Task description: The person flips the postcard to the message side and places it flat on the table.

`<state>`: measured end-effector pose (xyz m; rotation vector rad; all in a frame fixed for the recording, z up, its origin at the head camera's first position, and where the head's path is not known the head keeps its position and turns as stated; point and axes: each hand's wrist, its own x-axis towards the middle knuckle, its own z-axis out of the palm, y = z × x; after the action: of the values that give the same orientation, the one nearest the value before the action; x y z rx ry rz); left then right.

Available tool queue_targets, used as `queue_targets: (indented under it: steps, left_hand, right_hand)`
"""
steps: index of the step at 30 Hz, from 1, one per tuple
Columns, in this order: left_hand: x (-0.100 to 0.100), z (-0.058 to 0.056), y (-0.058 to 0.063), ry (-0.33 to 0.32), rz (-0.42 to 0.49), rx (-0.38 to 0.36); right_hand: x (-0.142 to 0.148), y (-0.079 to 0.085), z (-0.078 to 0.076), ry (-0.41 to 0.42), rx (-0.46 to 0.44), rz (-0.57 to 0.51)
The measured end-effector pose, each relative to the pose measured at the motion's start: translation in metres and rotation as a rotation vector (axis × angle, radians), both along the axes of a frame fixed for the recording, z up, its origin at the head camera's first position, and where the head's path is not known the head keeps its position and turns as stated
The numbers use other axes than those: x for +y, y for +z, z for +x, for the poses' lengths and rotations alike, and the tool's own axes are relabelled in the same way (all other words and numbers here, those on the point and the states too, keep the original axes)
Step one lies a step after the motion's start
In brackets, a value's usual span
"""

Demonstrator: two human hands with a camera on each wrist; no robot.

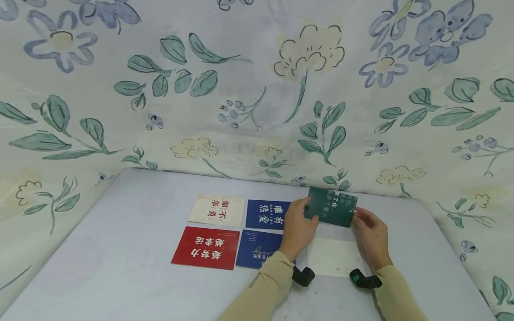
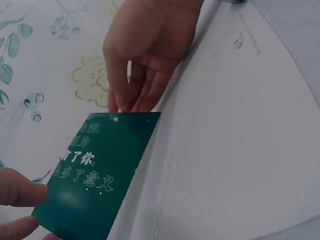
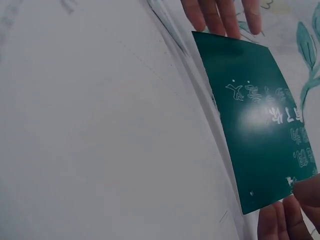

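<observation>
A dark green card (image 1: 331, 207) with white Chinese lettering is held tilted at the table's far edge, between both hands. My left hand (image 1: 299, 227) pinches its left end. At the opposite end, my right hand (image 1: 371, 234) pinches the edge; in the right wrist view its thumb (image 3: 306, 192) lies over the face, with the other fingers behind. A pale card (image 1: 335, 257) lies blank side up on the table, below the green one. The left wrist view shows this pale card (image 2: 240, 135) close up, with a small printed figure near one end.
To the left lie a cream card (image 1: 217, 209), a red card (image 1: 206, 248) and two blue cards, an upper one (image 1: 259, 214) and a lower one (image 1: 250, 249); my left hand and sleeve partly cover both. Floral cloth (image 1: 257, 89) hangs behind the white table (image 1: 120, 249).
</observation>
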<state>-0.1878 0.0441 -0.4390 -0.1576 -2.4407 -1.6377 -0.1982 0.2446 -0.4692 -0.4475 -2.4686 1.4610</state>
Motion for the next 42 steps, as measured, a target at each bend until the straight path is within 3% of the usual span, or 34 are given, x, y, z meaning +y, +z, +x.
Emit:
queue_targets:
  steps: [15, 42]
  left_hand:
    - [0.0016, -0.0005, 0.0003, 0.025, -0.007, -0.039]
    - [0.0022, 0.0001, 0.0024, 0.039, -0.007, -0.034]
  right_hand:
    - [-0.0019, 0.0051, 0.0014, 0.026, 0.009, -0.092]
    - [-0.0011, 0.0026, 0.0018, 0.057, 0.093, -0.186]
